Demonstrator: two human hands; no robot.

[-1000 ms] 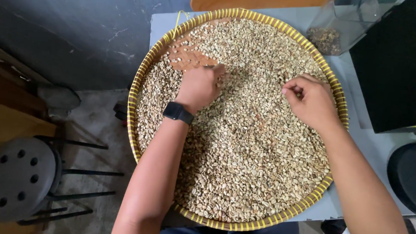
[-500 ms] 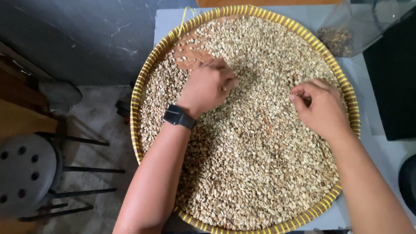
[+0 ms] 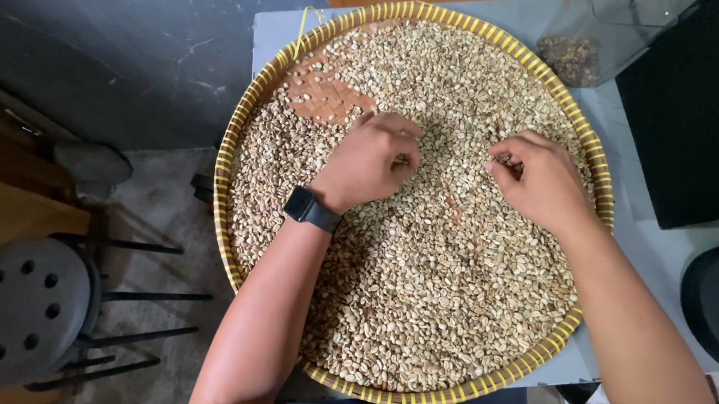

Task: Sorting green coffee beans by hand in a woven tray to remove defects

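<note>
Both hands mid-tray: left hand (image 3: pixel 369 162) and right hand (image 3: pixel 541 180), fingers curled, pinching pale beans (image 3: pixel 420 301). Woven tray (image 3: pixel 237 132) overhanging counter (image 3: pixel 275 29) left; clear container (image 3: pixel 599 37) crowding far-right rim.

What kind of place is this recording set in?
Probably a small coffee workshop or roastery. A wide woven tray holds pale unroasted beans that both hands sort, a clear container holds darker beans, and a black machine stands beside it.
</note>
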